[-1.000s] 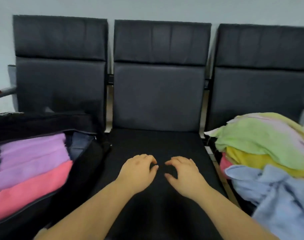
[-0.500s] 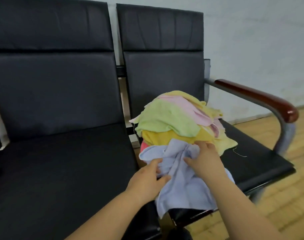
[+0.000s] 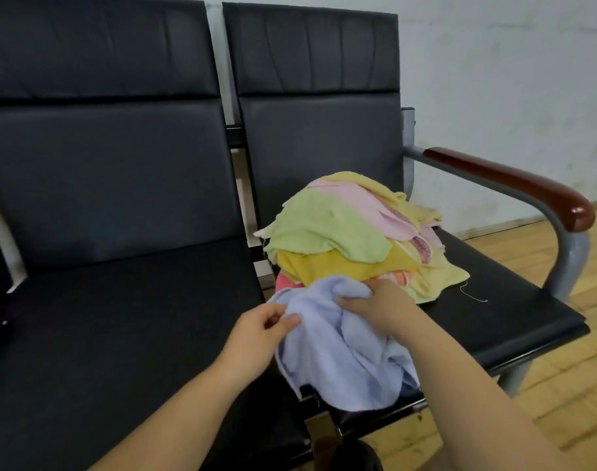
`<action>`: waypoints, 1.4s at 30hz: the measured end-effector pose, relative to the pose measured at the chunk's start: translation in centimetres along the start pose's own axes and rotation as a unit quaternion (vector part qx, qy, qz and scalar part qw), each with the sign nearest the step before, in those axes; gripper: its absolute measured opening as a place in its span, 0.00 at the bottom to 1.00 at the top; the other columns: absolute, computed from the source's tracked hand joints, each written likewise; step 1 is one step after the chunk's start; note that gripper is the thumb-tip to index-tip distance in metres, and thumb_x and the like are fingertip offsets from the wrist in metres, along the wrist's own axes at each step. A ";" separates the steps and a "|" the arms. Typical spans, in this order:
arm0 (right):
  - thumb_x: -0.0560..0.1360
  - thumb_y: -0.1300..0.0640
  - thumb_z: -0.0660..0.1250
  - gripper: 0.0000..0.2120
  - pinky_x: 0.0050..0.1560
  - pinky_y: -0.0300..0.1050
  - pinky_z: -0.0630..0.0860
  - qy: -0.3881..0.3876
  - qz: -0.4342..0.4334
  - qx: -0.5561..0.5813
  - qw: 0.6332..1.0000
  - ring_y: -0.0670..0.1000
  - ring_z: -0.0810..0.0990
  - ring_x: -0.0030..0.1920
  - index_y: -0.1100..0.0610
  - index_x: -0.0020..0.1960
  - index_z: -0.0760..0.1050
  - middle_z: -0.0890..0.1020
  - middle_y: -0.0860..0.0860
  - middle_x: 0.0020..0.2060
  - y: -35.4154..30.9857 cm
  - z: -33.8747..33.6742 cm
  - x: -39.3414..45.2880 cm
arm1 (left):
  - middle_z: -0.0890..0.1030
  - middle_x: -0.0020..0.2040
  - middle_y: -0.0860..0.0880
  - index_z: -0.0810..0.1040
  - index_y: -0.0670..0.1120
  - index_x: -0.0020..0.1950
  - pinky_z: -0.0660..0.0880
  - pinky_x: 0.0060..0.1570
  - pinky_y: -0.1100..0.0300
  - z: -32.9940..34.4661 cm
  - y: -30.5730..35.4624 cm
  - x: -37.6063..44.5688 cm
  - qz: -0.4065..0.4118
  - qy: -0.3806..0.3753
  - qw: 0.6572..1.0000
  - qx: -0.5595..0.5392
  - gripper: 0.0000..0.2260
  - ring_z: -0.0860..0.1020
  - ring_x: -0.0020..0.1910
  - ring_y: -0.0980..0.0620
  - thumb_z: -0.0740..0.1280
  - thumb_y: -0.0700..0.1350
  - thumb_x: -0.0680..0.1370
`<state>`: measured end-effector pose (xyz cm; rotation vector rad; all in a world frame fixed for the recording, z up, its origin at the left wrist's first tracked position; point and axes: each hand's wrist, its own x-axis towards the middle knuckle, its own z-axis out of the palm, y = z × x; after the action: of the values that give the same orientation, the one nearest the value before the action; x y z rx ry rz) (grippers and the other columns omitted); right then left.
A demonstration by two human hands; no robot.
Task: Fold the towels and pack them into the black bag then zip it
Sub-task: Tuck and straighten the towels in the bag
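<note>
Waiting rm/office lobby: linked black seats [image 3: 120,185] w/ armrest [image 3: 514,185], wood floor [image 3: 569,396].

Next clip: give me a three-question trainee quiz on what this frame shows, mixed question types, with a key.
1. True or false: both hands grip the light blue towel.
2. Which towel lies on top at the front of the towel pile? A) red B) green C) black
3. Fill in: the towel pile sits on the seat next to the wooden ____.

Key:
1. True: the left hand and the right hand each pinch a bunch of the light blue towel.
2. B: the green towel.
3. armrest.
</note>
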<state>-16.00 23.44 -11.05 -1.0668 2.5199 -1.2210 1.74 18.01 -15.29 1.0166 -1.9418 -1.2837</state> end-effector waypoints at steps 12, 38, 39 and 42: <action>0.72 0.52 0.73 0.07 0.38 0.36 0.75 -0.505 -0.224 0.091 0.829 0.40 0.78 0.36 0.45 0.47 0.77 0.80 0.43 0.42 -8.9 11.1 -12.2 | 0.80 0.50 0.40 0.77 0.40 0.59 0.73 0.56 0.43 -21.7 -5.6 -10.6 -0.223 0.302 0.904 -0.205 0.21 0.77 0.54 0.37 0.61 0.56 0.80; 0.79 0.54 0.63 0.08 0.45 0.42 0.81 -0.629 -0.092 0.109 0.764 0.48 0.81 0.42 0.58 0.48 0.74 0.79 0.52 0.42 -10.5 10.7 -24.4 | 0.78 0.37 0.52 0.77 0.47 0.41 0.69 0.39 0.63 -23.7 -6.7 -17.3 -0.120 0.239 0.958 0.100 0.08 0.73 0.37 0.56 0.65 0.46 0.79; 0.78 0.53 0.64 0.08 0.48 0.44 0.81 -0.611 -0.119 0.097 0.776 0.48 0.82 0.44 0.58 0.50 0.75 0.80 0.51 0.44 -10.4 10.7 -24.1 | 0.78 0.37 0.52 0.77 0.47 0.41 0.69 0.40 0.62 -23.6 -6.5 -17.5 -0.113 0.233 0.961 0.094 0.08 0.73 0.37 0.56 0.65 0.46 0.79; 0.73 0.47 0.70 0.17 0.58 0.48 0.77 -0.488 -0.268 -0.102 0.825 0.48 0.78 0.55 0.50 0.59 0.73 0.78 0.47 0.55 -9.2 10.6 -21.5 | 0.78 0.38 0.52 0.77 0.47 0.42 0.69 0.41 0.62 -23.4 -6.5 -18.0 -0.103 0.235 0.962 0.091 0.07 0.73 0.38 0.56 0.64 0.46 0.79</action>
<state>9.10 27.01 -14.90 -1.8962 1.5810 -0.2518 31.87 20.40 -14.12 1.4959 -1.6351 -0.8684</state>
